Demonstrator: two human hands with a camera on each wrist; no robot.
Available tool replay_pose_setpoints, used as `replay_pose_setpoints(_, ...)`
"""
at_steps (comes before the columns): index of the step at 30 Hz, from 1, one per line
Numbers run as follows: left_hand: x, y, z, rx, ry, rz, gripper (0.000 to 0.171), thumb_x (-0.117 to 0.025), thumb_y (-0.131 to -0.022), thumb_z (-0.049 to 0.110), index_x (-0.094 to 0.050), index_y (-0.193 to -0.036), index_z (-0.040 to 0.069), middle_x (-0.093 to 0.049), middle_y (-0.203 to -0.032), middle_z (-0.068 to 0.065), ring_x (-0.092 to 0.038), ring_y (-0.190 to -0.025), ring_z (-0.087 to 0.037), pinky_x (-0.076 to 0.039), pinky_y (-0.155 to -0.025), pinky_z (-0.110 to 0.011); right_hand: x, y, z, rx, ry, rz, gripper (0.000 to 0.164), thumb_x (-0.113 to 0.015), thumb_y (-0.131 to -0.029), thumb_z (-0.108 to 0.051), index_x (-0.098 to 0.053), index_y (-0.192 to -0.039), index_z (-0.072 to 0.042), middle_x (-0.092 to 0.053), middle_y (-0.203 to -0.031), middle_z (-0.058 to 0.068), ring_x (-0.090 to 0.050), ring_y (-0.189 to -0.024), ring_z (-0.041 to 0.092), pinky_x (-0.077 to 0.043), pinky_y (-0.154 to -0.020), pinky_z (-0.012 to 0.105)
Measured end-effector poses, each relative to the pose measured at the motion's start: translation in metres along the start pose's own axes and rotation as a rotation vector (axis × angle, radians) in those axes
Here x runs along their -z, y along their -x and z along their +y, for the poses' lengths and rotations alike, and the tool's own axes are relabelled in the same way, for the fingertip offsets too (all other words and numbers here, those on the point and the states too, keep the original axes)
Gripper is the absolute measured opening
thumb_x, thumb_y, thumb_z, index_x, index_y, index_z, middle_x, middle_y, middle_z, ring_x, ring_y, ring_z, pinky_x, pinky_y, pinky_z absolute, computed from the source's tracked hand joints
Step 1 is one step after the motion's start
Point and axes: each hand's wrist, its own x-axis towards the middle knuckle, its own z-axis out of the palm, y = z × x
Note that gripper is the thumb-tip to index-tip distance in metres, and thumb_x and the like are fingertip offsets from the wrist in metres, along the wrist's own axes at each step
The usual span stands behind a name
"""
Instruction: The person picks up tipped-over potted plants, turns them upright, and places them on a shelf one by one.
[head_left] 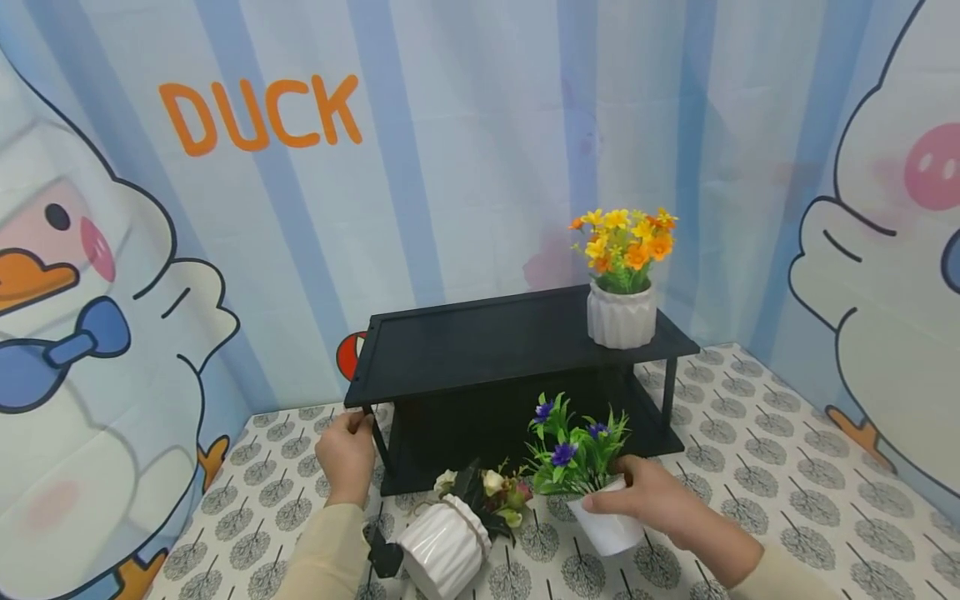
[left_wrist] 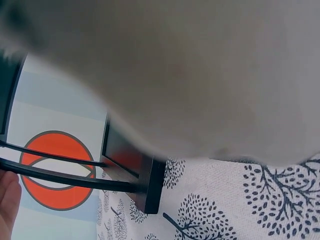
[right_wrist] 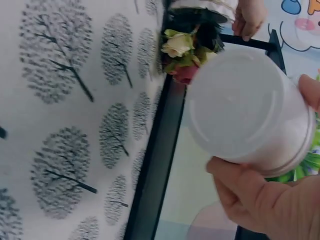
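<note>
My right hand grips a small white pot with purple flowers and green leaves, tilted in front of the black two-tier shelf. The right wrist view shows the pot's round base, thumb and fingers around its side. My left hand holds the shelf's front left post, fingers curled at it just under the top board; in the left wrist view only some fingers show beside that post. A white ribbed pot with cream and pink roses lies on its side between my arms.
A white fluted pot with yellow and orange flowers stands on the top board's right end. Beneath is a tree-patterned cloth. Behind hangs a striped blue curtain with duck prints. A small black object lies beside my left sleeve.
</note>
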Motion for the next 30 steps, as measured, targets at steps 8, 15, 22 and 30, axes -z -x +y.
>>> replay_pose_setpoints(8,-0.001,0.001,-0.001,0.012,-0.015,-0.006,0.017,-0.059,-0.090,0.011,-0.069,-0.094,-0.002,-0.069,-0.087,-0.020,-0.065,-0.071,-0.029,-0.052,-0.059,-0.040,-0.013,0.000,0.018,0.115,0.009,0.126,0.082,-0.081,-0.065,-0.025,-0.044,-0.131,0.005,-0.055,-0.122,0.022,-0.056,-0.106,0.033,-0.049,-0.083,0.047)
replay_pose_setpoints(15,-0.001,0.002,-0.001,0.023,-0.017,-0.011,0.018,-0.058,-0.091,0.012,-0.069,-0.094,-0.002,-0.069,-0.088,-0.020,-0.065,-0.072,-0.029,-0.052,-0.060,-0.040,-0.026,0.000,0.034,0.228,0.051,0.134,0.080,-0.083,-0.055,-0.020,-0.050,-0.124,0.004,-0.060,-0.112,0.016,-0.058,-0.099,0.027,-0.049,-0.082,0.044)
replay_pose_setpoints(22,-0.002,0.003,0.000,0.045,-0.012,-0.017,0.019,-0.058,-0.091,0.013,-0.069,-0.096,-0.001,-0.069,-0.089,-0.020,-0.065,-0.074,-0.030,-0.051,-0.061,-0.041,-0.031,-0.003,0.049,0.284,0.079,0.138,0.072,-0.081,-0.055,-0.021,-0.054,-0.118,0.001,-0.061,-0.107,0.011,-0.056,-0.089,0.017,-0.047,-0.075,0.032)
replay_pose_setpoints(30,0.000,0.001,0.001,0.033,0.006,-0.013,0.020,-0.057,-0.092,0.014,-0.069,-0.096,-0.002,-0.069,-0.089,-0.020,-0.065,-0.074,-0.030,-0.052,-0.062,-0.042,-0.031,-0.004,0.053,0.287,0.088,0.107,0.083,-0.081,-0.057,-0.026,-0.048,-0.129,-0.003,-0.055,-0.124,0.014,-0.054,-0.106,0.025,-0.044,-0.090,0.047)
